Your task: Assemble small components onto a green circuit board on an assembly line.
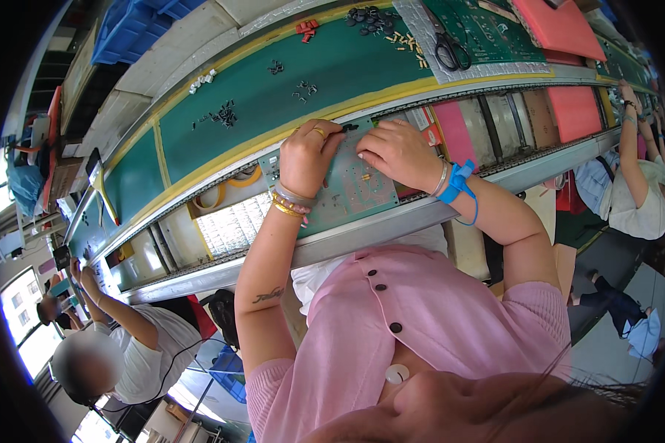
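A green circuit board (341, 193) lies across the rails of the line in front of me, with small parts on it. My left hand (307, 159) is over its left half, thumb and fingers pinched together near the far edge. Just beside those fingertips sits a small black component (350, 127); whether they touch it I cannot tell. My right hand (403, 151) is over the board's far right part, fingers curled in and thumb pressed close. What either hand pinches, if anything, is hidden. A blue wrist strap (458, 181) circles my right wrist.
Beyond the rail, a green work surface (251, 96) holds piles of black parts (225, 115), white parts (202, 81), red parts (307, 29) and tan parts (408, 46). Scissors (448, 50) lie by more circuit boards (495, 33). A metal rail (332, 240) runs before me. Co-workers flank both sides.
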{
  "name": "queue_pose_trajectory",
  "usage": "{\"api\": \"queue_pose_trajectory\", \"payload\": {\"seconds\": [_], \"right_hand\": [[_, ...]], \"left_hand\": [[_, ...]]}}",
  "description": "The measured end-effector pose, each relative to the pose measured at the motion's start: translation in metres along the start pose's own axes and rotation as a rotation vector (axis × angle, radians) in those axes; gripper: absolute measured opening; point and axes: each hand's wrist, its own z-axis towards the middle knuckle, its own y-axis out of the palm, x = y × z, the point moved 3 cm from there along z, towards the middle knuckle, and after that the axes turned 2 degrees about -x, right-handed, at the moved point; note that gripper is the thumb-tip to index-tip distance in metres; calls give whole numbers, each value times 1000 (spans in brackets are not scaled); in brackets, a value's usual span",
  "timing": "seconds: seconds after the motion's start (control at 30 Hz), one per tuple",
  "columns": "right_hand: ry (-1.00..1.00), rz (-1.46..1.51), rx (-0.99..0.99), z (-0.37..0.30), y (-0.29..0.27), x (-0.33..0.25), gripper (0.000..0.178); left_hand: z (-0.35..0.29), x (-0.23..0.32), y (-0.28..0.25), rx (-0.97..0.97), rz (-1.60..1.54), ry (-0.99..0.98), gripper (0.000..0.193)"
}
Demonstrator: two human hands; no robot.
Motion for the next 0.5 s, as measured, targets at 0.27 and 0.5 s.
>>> {"api": "queue_pose_trajectory", "payload": {"seconds": [0.27, 0.5], "right_hand": [[59, -49, 218, 23, -17, 10, 11], [-31, -96, 136, 26, -9, 13, 13]], "left_hand": [[1, 2, 0, -22, 17, -65, 11], [0, 2, 5, -17, 27, -6, 11]]}}
